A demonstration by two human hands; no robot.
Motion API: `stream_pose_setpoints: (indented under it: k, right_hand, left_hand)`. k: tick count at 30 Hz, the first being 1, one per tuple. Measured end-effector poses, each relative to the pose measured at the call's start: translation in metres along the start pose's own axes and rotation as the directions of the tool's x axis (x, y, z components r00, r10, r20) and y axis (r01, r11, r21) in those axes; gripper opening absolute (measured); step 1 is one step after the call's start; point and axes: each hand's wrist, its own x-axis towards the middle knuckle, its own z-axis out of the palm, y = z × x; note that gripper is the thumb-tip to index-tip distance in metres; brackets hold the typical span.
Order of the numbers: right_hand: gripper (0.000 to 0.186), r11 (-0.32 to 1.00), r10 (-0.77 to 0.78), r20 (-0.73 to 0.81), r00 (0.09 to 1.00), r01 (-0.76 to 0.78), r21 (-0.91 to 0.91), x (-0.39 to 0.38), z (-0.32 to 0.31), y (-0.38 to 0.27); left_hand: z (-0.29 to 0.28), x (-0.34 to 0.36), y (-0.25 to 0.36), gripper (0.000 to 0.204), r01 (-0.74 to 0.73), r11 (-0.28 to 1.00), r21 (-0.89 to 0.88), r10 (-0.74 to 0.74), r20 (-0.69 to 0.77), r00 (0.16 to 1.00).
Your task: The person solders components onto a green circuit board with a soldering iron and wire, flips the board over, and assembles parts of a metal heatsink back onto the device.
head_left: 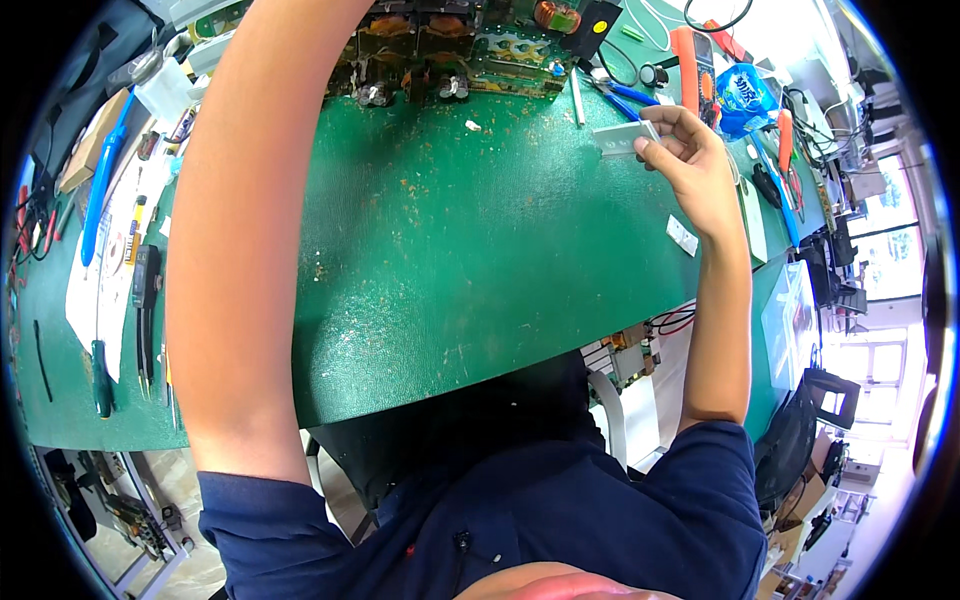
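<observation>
My right hand (690, 150) is closed on a flat silver-grey metal plate (620, 138), pinched between thumb and fingers above the right part of the green work mat. The plate looks thin, with an edge bent or folded near my fingertips. My left forearm (245, 220) reaches far across the table and leaves the picture at the top, so my left hand cannot be seen. Just right of that arm's upper part stands a circuit board assembly (430, 60) with a copper coil (556, 16) and other large parts.
Blue-handled pliers (622, 97) and an orange-cased multimeter (703, 80) lie beyond my right hand, beside a blue packet (745, 98). A small white piece (683, 236) rests near my right forearm. Black tweezers (146, 300) and a screwdriver (101, 385) lie left. Crumbs dot the green mat (430, 260).
</observation>
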Motion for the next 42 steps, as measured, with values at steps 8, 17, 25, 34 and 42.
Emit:
stream_pose_setpoints:
  k: [8,17,25,34,42]
  right_hand:
    - [0.038,0.985,-0.054,-0.039,0.998,0.059,0.160,0.009,0.005,0.009]
    - [0.032,0.993,-0.100,-0.037,0.994,0.097,-0.073,0.010,0.021,0.010]
    - [0.027,0.927,-0.182,0.061,0.981,0.192,-0.321,0.005,0.032,0.001]
    - [0.039,0.625,-0.741,-0.185,0.645,0.564,-0.539,0.009,0.026,-0.048]
    - [0.030,0.293,-0.950,-0.122,0.289,0.682,-0.670,0.051,0.038,-0.072]
  left_hand:
    - [-0.002,-0.004,0.005,0.065,-0.012,1.000,0.029,0.012,-0.025,1.000]
    - [-0.003,-0.004,0.003,0.058,-0.007,1.000,0.015,0.007,0.023,1.000]
    - [0.002,-0.001,-0.005,0.053,-0.059,0.998,0.026,0.059,-0.004,0.998]
    - [-0.004,-0.007,0.000,0.053,-0.026,0.999,-0.024,0.026,0.000,1.000]
    - [-0.006,-0.006,0.003,0.054,-0.038,0.999,0.035,0.037,0.005,0.999]
